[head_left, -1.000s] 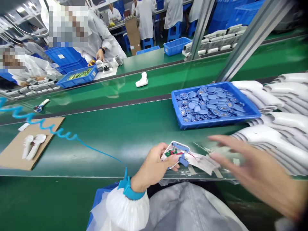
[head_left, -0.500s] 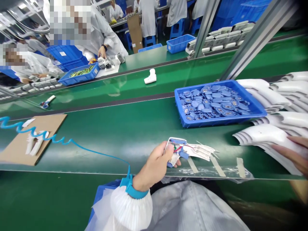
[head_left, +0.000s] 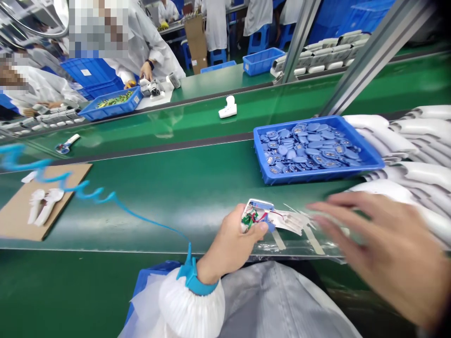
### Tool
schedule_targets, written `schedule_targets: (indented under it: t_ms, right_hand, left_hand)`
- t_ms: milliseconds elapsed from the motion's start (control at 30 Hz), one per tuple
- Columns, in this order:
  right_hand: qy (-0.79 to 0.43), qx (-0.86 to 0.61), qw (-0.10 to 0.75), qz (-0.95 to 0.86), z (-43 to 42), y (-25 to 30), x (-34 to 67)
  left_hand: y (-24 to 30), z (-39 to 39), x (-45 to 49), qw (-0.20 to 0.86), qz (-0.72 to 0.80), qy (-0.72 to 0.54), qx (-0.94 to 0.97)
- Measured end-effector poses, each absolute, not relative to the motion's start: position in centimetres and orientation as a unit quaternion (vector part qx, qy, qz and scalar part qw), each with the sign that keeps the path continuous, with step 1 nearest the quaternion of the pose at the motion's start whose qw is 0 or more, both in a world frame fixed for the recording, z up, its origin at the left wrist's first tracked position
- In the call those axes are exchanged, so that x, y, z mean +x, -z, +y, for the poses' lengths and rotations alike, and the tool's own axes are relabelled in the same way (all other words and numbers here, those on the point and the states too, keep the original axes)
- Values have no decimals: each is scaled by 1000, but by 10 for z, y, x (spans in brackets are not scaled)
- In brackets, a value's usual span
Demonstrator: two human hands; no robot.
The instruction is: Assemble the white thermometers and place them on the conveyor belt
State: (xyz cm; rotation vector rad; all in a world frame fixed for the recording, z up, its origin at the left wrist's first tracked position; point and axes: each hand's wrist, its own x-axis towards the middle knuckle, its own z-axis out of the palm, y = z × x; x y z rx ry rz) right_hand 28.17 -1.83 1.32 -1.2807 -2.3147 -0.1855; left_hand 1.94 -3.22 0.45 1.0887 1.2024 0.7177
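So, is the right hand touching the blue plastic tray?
Apart. The head view shows green belt between the right hand and the blue plastic tray, its blurred fingertips short of the tray's front rim.

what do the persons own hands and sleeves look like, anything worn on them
The left hand and right hand are bare, with no gloves. The left arm has a white gathered sleeve cuff and a blue wrist strap, from which a thin blue cord runs into a coil. The right sleeve is out of view.
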Motion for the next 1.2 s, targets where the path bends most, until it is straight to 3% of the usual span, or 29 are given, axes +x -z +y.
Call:
schedule_targets:
  t_ms: [167, 400, 667, 867, 1000, 1200]
  right_hand:
    - [102, -349, 196, -911, -17, -33, 191]
    - [131, -300, 140, -935, 0, -30, 194]
    - [-32, -309, 175, -934, 10, -26, 198]
    - [-41, -377, 212, -901, 5, -30, 195]
    - [-16, -397, 199, -896, 2, -28, 193]
    - [5, -460, 273, -845, 0, -34, 235]
  left_hand:
    - [-6, -37, 26, 548, 553, -308, 547]
    - [-8, -42, 27, 509, 584, -283, 566]
    - [-10, -39, 29, 550, 575, -280, 537]
    - [-6, -38, 29, 571, 546, -298, 536]
    - [0, -38, 29, 649, 507, -319, 469]
    - [5, -33, 17, 700, 465, -337, 424]
